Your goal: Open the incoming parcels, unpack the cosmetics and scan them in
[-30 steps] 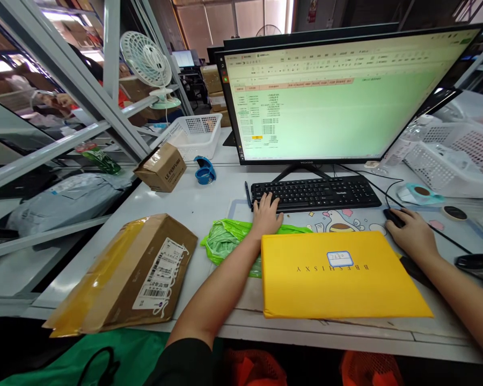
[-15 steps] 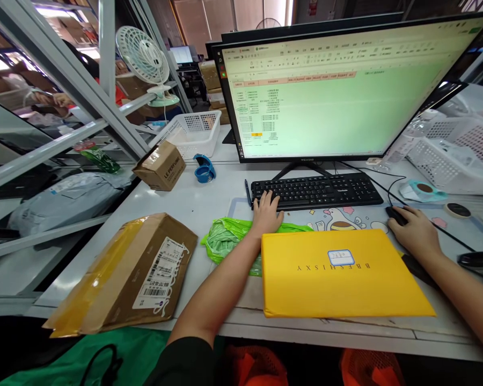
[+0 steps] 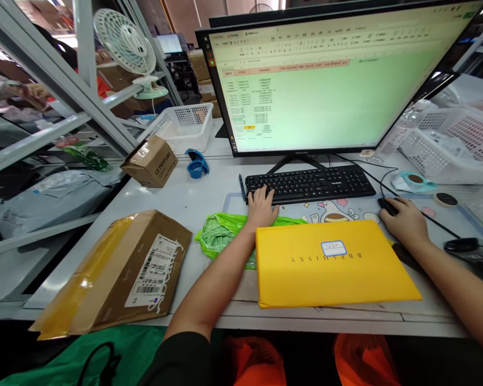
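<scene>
My left hand (image 3: 261, 206) rests with fingers spread on the left end of a black keyboard (image 3: 309, 183). My right hand (image 3: 404, 221) lies curled over a black mouse (image 3: 386, 204) to the right of the keyboard. Between my forearms a flat yellow box (image 3: 330, 265) with a small white label lies on the desk (image 3: 209, 185). A crumpled green plastic bag (image 3: 221, 238) sits under my left wrist. Behind the keyboard a large monitor (image 3: 326, 80) shows a green spreadsheet.
A taped brown parcel (image 3: 116, 271) lies at the front left, a small brown carton (image 3: 148, 161) and blue tape dispenser (image 3: 195, 163) farther back. White baskets (image 3: 181, 126) (image 3: 451, 142) stand left and right. A clip fan (image 3: 124, 48) hangs on the grey shelf frame (image 3: 64, 107). A handheld scanner (image 3: 462, 246) lies at right.
My head has moved closer and lower, so the monitor and desk sit larger and shifted left. Both hands stay on the keyboard and mouse.
</scene>
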`<state>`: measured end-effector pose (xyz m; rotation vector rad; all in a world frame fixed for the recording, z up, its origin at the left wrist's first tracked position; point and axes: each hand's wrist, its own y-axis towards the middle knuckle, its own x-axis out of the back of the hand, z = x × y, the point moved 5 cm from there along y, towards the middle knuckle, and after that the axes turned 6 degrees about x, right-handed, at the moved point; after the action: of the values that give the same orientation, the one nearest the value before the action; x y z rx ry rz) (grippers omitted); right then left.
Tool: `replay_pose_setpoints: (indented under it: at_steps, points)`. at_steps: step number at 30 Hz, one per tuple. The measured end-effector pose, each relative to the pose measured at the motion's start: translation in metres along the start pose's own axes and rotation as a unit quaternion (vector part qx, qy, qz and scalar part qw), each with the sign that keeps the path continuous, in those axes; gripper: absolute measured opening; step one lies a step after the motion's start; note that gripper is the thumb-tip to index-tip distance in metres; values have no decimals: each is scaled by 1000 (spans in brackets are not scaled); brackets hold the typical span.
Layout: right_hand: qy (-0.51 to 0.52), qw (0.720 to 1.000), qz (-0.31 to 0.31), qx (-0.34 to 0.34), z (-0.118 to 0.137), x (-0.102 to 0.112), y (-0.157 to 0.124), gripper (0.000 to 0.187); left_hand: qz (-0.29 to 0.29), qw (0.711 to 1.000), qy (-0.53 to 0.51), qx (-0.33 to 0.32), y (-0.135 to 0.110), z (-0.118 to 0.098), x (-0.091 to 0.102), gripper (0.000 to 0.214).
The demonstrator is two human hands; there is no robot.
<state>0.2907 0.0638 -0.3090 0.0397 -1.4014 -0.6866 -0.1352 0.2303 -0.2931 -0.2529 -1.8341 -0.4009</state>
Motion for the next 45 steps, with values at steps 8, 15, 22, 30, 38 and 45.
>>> replay_pose_setpoints:
  at_steps: [8,15,22,30,38,45]
  points:
    - [9,1000,-15,0,0,0,2,55,-30,999,32,13,-8,-11,12,57]
    - [13,1000,-10,2,-1,0,2,57,-8,999,47,22,-14,-21,9,65]
    - [7,1000,-1,12,4,0,4,53,-15,998,51,39,-14,-19,6,64]
    - [-7,1000,8,12,0,0,2,55,8,999,47,24,-13,-17,0,66]
    - [6,1000,0,1,1,3,1,50,5,999,48,22,-11,-16,-2,66]
    - [-1,1000,4,1,4,4,1,52,-3,999,49,14,-12,-17,-2,66]
